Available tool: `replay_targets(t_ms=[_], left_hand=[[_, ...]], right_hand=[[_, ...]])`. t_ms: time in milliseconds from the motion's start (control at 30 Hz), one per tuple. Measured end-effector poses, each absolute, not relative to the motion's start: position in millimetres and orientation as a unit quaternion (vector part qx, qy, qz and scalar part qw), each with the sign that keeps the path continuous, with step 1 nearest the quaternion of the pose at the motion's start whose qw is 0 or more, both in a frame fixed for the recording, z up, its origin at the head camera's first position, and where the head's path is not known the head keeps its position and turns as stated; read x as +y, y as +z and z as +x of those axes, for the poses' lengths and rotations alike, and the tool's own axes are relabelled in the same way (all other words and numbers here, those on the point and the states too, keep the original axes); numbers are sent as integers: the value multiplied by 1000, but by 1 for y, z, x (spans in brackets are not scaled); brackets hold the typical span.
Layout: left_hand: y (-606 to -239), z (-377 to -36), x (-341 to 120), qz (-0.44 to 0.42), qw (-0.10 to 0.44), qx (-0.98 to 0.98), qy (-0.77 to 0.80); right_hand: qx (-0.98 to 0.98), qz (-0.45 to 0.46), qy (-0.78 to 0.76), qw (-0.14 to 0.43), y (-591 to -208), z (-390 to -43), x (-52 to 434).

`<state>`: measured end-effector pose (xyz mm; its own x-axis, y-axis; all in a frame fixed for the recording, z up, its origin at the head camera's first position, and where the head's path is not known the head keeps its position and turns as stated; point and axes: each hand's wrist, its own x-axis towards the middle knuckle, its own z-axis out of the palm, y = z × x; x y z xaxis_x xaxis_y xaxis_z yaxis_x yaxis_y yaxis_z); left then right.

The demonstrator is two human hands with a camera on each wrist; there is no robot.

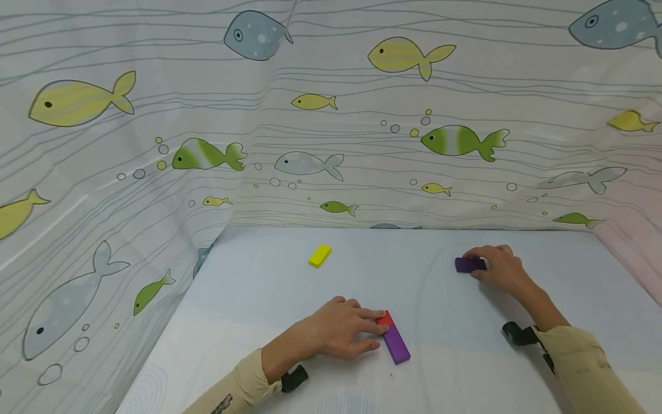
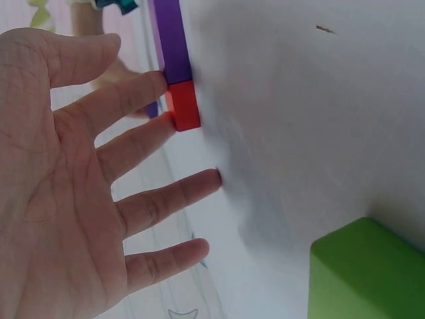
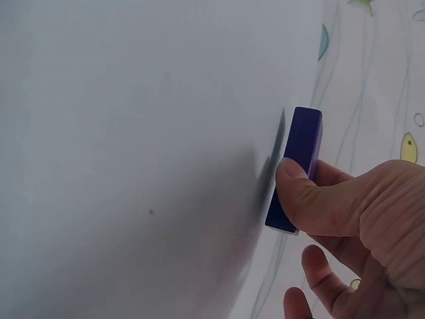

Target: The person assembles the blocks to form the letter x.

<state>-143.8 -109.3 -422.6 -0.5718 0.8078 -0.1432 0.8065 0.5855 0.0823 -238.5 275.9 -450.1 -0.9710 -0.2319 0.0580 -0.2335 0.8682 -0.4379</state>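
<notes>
At lower centre of the head view, the left hand [image 1: 343, 332] is lying flat with fingers straight, fingertips touching the red block [image 1: 384, 318] joined to a purple bar [image 1: 396, 344], while at right the right hand [image 1: 497, 268] is pinching a dark purple block [image 1: 468, 264], a yellow block [image 1: 319, 255] sitting apart

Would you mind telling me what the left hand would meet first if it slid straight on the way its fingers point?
The left hand already touches the red block joined to the purple block.
</notes>
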Motion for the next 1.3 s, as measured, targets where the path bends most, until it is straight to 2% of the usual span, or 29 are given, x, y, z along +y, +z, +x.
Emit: replay_targets(t_ms=[1033, 1300], left_hand=[[-423, -145, -109, 452, 84, 888, 0], [-423, -147, -110, 451, 87, 888, 2]], right_hand=[[-955, 184, 224, 59, -424, -220, 262], [-952, 193, 230, 57, -421, -215, 256]])
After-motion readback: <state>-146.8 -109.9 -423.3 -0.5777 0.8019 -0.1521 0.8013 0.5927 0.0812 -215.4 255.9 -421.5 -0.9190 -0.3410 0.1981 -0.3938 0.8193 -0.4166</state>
